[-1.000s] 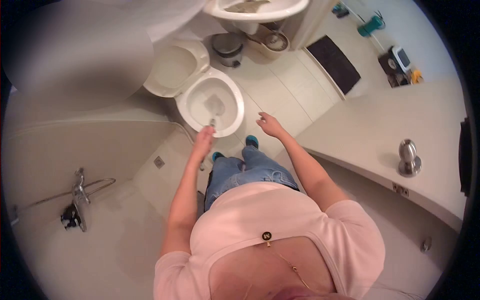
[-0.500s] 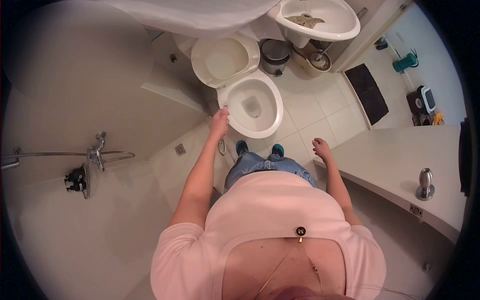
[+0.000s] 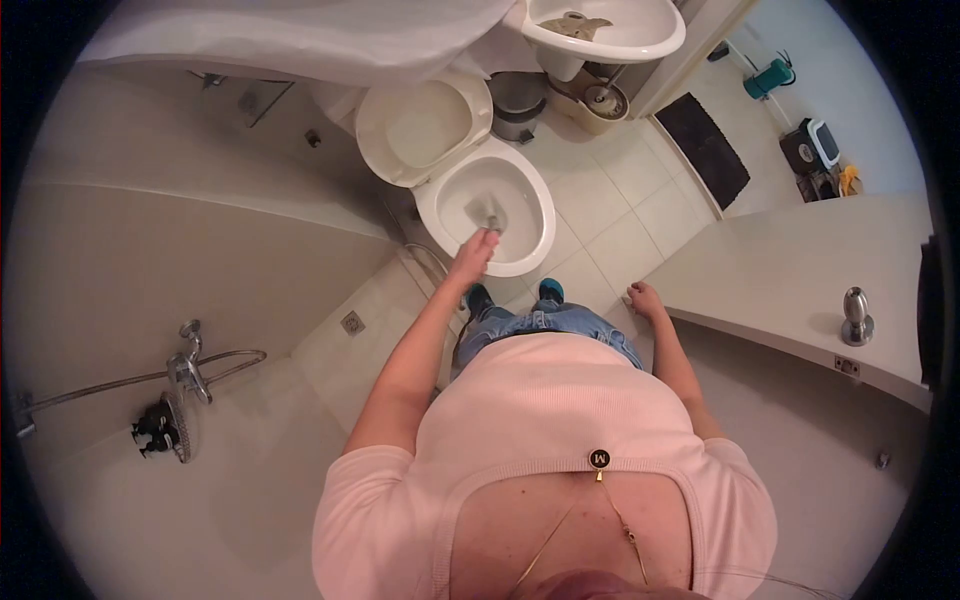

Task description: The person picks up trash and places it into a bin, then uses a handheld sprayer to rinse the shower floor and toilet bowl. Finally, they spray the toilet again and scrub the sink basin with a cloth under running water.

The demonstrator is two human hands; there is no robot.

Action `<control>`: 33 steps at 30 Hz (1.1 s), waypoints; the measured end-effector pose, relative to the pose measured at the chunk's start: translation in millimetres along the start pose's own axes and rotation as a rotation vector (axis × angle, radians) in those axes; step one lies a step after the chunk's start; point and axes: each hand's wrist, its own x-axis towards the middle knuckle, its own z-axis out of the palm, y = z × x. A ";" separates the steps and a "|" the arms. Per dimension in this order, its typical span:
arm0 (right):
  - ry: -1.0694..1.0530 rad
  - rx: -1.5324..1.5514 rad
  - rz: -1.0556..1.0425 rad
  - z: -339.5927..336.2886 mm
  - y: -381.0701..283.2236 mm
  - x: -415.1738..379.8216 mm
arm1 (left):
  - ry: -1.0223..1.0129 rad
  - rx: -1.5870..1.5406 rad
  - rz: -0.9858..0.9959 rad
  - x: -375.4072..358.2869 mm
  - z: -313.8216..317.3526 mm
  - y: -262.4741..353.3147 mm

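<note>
My left hand [image 3: 474, 256] is over the front of the toilet bowl [image 3: 535, 190], fingers wrapped round a small bidet sprayer [image 3: 493, 225]. The sprayer's silvery head points down into the bowl, and a thin hose [image 3: 425, 250] loops beside the toilet on the left. Behind the bowl, the lid and seat [image 3: 420, 125] stand raised. My right hand [image 3: 645, 299] hangs at my right side by the edge of the white door [image 3: 770, 250], its fingers curled in with nothing visible in them.
A pedal bin [image 3: 518, 105] and a tub [image 3: 588, 105] stand under the washbasin [image 3: 640, 40], behind the toilet. On the left are the shower mixer [image 3: 188, 370] and a floor drain [image 3: 352, 322]. A dark mat [image 3: 703, 155] lies beyond the doorway.
My left hand has moved right, from the toilet's left rim to over the bowl, with the sprayer in it. The view has shifted slightly; my right hand stays by the door edge.
</note>
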 end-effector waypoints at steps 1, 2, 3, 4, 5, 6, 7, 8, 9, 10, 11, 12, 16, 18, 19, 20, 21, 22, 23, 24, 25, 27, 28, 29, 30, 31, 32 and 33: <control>-0.019 -0.031 0.028 -0.3 6.2 -4.5 | -0.033 0.095 0.063 1.6 7.6 -0.3; -0.007 -0.042 0.040 1.1 12.8 -10.3 | -0.014 0.125 0.098 4.4 14.4 -0.2; 0.006 -0.052 0.051 1.0 14.6 -18.7 | 0.007 0.154 0.134 6.7 20.3 3.9; 0.019 -0.062 0.062 0.4 15.5 -24.8 | 0.026 0.183 0.170 8.5 22.9 7.5; 0.018 -0.032 0.112 -0.9 16.8 -30.1 | 0.010 0.187 0.168 10.0 22.2 10.5; 0.015 0.000 0.164 -5.8 6.9 -43.2 | -0.008 0.191 0.164 10.6 20.5 16.5; 0.014 0.032 0.214 -8.5 1.4 -52.2 | -0.025 0.197 0.161 12.1 19.1 21.5; 0.021 0.072 0.229 -10.4 -4.8 -60.5 | -0.109 0.161 0.116 13.1 18.6 26.3; 0.027 0.111 0.243 -11.0 -6.9 -65.6 | -0.191 0.126 0.070 15.5 18.6 28.2; 0.034 0.151 0.255 -10.9 -9.9 -69.5 | -0.271 0.091 0.024 16.2 18.4 29.7; 0.025 0.158 0.270 -10.1 -13.4 -72.7 | -0.295 0.074 -0.008 15.3 17.7 29.7; 0.016 0.165 0.285 -9.8 -16.8 -75.4 | -0.319 0.057 -0.039 15.7 17.0 25.2; 0.023 0.205 0.293 -10.9 -35.8 -83.3 | -0.208 0.169 -0.049 12.5 -3.3 -2.0; 0.015 0.255 0.273 -11.2 -32.8 -86.3 | -0.032 0.226 -0.005 12.1 -24.2 -31.7; 0.003 0.277 0.249 -12.1 -31.1 -83.8 | 0.071 0.255 0.017 12.7 -40.8 -39.0; -0.006 0.264 0.254 -13.6 -32.2 -84.5 | 0.029 0.141 -0.171 8.8 -63.6 -29.5; -0.018 0.251 0.258 -13.4 -31.5 -86.2 | 0.131 0.086 -0.150 8.1 -83.8 -27.5; 0.029 0.281 0.274 -10.1 -23.6 -84.9 | 0.228 0.032 -0.129 7.2 -101.7 -26.6; 0.079 0.313 0.300 -5.1 -18.4 -83.9 | 0.316 -0.023 -0.107 7.3 -116.6 -27.2; 0.058 0.302 0.330 -4.0 -24.2 -86.3 | 0.450 0.139 0.067 33.0 -139.8 -63.9; 0.042 0.292 0.368 -8.2 -29.8 -92.2 | 0.482 0.150 0.074 41.8 -160.4 -66.6; 0.035 0.278 0.407 -10.0 -34.6 -95.4 | 0.532 0.167 0.085 54.6 -188.7 -68.5; 0.041 0.275 0.406 -9.6 -34.9 -95.8 | 0.546 0.201 0.085 56.8 -197.4 -60.1; 0.047 0.273 0.407 -9.0 -35.0 -96.2 | 0.558 0.234 0.084 59.2 -206.3 -51.7; 0.044 0.269 0.407 -9.5 -37.3 -96.7 | 0.569 0.268 0.082 62.1 -213.4 -46.4; 0.041 0.265 0.407 -10.4 -40.2 -95.8 | 0.524 0.204 0.055 65.1 -218.5 -41.2; 0.039 0.264 0.407 -10.1 -43.4 -94.5 | 0.479 0.140 0.028 68.4 -223.4 -35.6; 0.052 0.267 0.387 -9.3 -50.2 -96.0 | 0.432 0.078 0.000 71.4 -227.7 -33.0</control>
